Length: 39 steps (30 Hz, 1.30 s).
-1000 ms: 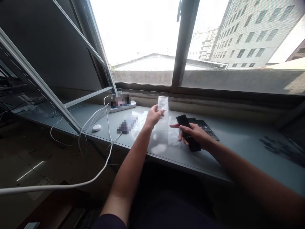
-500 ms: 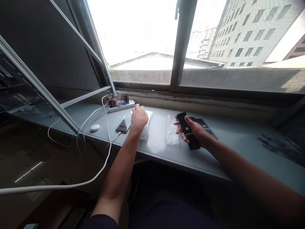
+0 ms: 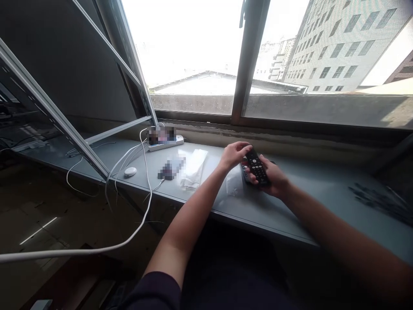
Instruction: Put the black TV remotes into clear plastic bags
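A black remote control (image 3: 257,165) with rows of light buttons is in my right hand (image 3: 273,174), thumb along one edge and fingers wrapped beneath. My left hand (image 3: 237,154) pinches the far end of the same remote. Other dark remotes lie on the table under and behind my hands, mostly hidden. Just left of them is a small clear plastic bag (image 3: 234,185). A larger whitish plastic bag (image 3: 195,168) lies flat farther left.
The grey table (image 3: 290,224) runs beneath the window. To the left are a blurred-out phone (image 3: 171,168) on a cable, a white round device (image 3: 130,172), a power strip (image 3: 166,144), loose white cables and a slanted metal frame (image 3: 54,107). Dark gloves or cloth (image 3: 380,200) lie right.
My left hand has moved right, from the larger plastic bag to the far end of the remote. My right hand still holds the remote, slightly shifted to the right.
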### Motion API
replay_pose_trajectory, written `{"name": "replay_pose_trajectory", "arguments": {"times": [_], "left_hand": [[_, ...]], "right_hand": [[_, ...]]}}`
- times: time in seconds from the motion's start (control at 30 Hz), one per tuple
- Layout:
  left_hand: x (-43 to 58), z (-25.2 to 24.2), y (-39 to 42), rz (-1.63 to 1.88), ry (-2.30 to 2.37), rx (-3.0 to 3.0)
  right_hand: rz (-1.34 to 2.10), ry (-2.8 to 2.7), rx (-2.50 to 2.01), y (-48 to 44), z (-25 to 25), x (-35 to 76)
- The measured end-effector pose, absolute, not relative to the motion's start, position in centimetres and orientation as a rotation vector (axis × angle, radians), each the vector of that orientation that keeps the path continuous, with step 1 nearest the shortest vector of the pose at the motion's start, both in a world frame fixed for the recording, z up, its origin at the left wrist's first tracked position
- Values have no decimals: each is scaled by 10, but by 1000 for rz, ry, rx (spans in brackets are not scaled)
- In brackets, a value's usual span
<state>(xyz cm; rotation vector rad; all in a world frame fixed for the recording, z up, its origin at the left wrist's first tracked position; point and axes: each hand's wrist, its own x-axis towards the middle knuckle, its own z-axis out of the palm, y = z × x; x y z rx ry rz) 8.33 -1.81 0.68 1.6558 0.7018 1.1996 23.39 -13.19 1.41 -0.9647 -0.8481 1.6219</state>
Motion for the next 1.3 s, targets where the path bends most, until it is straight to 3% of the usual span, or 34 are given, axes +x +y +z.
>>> {"name": "replay_pose_trajectory", "arguments": {"times": [0.17, 0.67, 0.93, 1.3], "left_hand": [[73, -7, -15, 1408, 864, 1800], [67, -21, -29, 1208, 1097, 2136], [64, -25, -25, 1200, 1097, 2230], [65, -28, -22, 1177, 1124, 2297]], "right_hand": [[1629, -978, -912, -134, 19, 239], [1757, -609, -874, -135, 25, 238], [1863, -548, -634, -135, 27, 239], [1741, -551, -787, -130, 21, 241]]}}
